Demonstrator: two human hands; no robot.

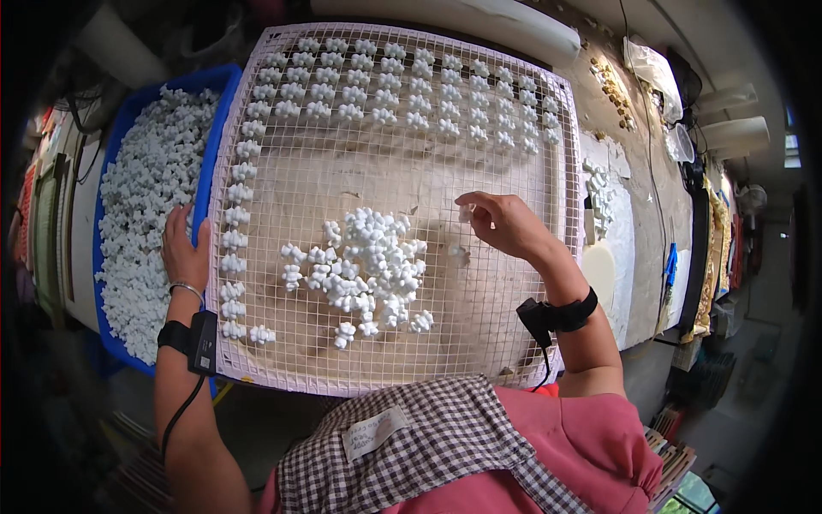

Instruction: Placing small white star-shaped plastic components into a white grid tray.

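My left hand [184,248] rests at the right rim of a blue tub [224,94], fingers spread and touching the small white knobbly pieces [150,163] heaped inside. It holds nothing that I can see. Over the right middle of a white wire grid [325,188], my right hand [512,224] has thumb and fingers pinched together on one white knobbly piece [465,212]. Left of that hand, a loose pile of white pieces [377,265] lies on the grid. More of them stand in spaced rows [385,81] across its far part and in a column [233,217] down its left side.
A pale frame [221,171] borders the grid, which lies on a worn board. Beyond its far edge is a long white roll [479,26]. On the side table at right are more white pieces [599,197], brownish bits [610,90] and a dark cable [655,188].
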